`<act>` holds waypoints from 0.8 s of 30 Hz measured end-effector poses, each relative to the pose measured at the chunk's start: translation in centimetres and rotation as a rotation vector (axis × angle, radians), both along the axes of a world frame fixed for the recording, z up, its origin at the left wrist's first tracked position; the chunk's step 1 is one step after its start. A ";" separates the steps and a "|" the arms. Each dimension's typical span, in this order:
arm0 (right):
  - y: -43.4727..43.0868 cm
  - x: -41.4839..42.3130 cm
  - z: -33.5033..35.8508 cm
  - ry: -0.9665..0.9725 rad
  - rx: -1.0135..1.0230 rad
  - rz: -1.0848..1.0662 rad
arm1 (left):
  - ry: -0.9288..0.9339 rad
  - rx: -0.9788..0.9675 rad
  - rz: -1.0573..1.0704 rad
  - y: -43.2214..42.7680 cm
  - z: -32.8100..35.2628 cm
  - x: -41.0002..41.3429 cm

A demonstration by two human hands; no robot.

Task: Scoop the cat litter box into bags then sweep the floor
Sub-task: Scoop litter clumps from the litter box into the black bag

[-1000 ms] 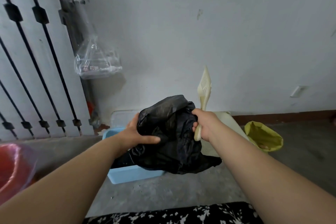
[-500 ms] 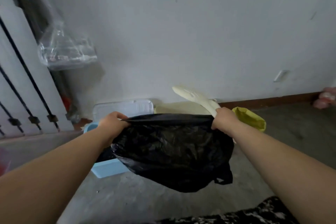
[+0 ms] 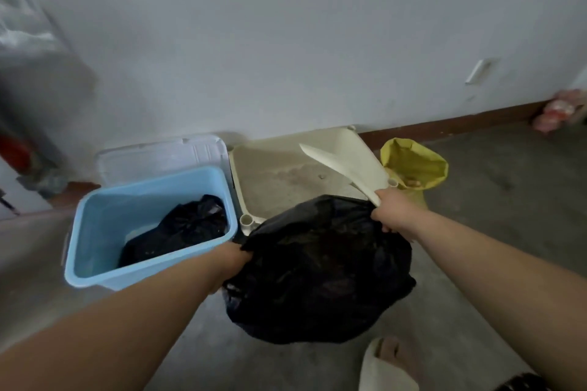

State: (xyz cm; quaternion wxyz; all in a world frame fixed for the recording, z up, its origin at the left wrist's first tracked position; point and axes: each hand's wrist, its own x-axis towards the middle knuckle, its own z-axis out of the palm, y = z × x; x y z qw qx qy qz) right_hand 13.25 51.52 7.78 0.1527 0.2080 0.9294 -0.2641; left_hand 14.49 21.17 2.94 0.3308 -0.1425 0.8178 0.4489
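Lowered toward the floor since the earlier frame: black bag [image 3: 317, 270] | room: concrete floor [image 3: 508, 200], white wall [image 3: 286, 41] | blue bin [image 3: 149, 267] with a second bag [image 3: 187, 228] inside; litter box [image 3: 279, 174] set against wall; yellow bag [image 3: 413, 165] just beside it | left hand [image 3: 233, 259] clenched on bag rim; right hand [image 3: 392, 213] clenched on rim and scoop [image 3: 336, 168], blade held over litter box

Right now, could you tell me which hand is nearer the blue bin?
Left. The left hand is right beside the blue bin; the right hand is well apart, near the litter tray.
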 end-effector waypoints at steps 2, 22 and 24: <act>0.6 -1.0 -1.2 -0.016 0.003 0.016 | -0.077 0.014 0.042 1.6 -2.0 0.2; 3.4 -8.2 -11.6 -0.124 0.088 0.051 | -0.326 -0.069 0.113 5.1 -11.6 -0.7; 3.6 -9.0 -12.3 -0.080 0.159 0.106 | -0.336 -0.081 0.096 5.1 -12.0 -0.6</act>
